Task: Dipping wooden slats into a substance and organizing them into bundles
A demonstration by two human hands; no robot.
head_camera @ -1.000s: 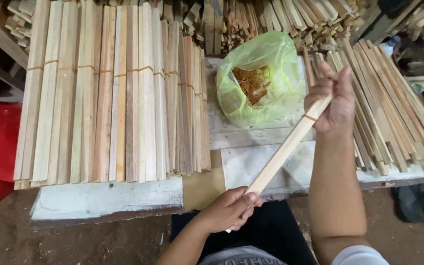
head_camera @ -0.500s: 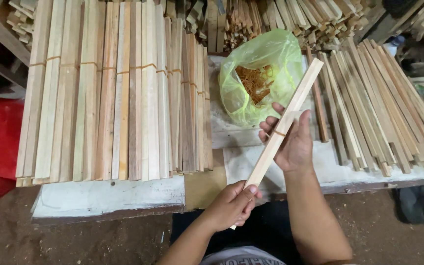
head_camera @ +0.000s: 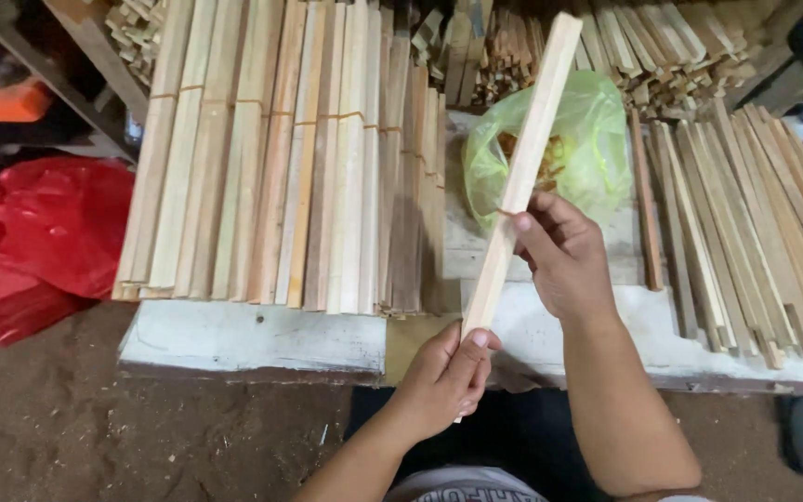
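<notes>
A long pale wooden stick (head_camera: pixel 529 153) runs from my lap up and to the right over the white table (head_camera: pixel 262 339). My left hand (head_camera: pixel 443 381) grips its near end at the table's front edge. My right hand (head_camera: pixel 564 256) is closed on the stick's middle, with a thin rubber band at the fingers. Behind the stick lies a green plastic bag (head_camera: pixel 597 153) holding brown rubber bands. A wide row of banded wooden sticks (head_camera: pixel 299 158) lies to the left of my hands.
Loose thin sticks (head_camera: pixel 745 223) fan out on the right of the table. More stick bundles (head_camera: pixel 662 46) are stacked at the back. Red plastic bags (head_camera: pixel 34 242) sit on the dirt floor (head_camera: pixel 95 428) at left.
My right hand slid down the stick from its far end to its middle. The stick swung more upright, its tip moving left across the green bag. My left hand stayed on the near end.
</notes>
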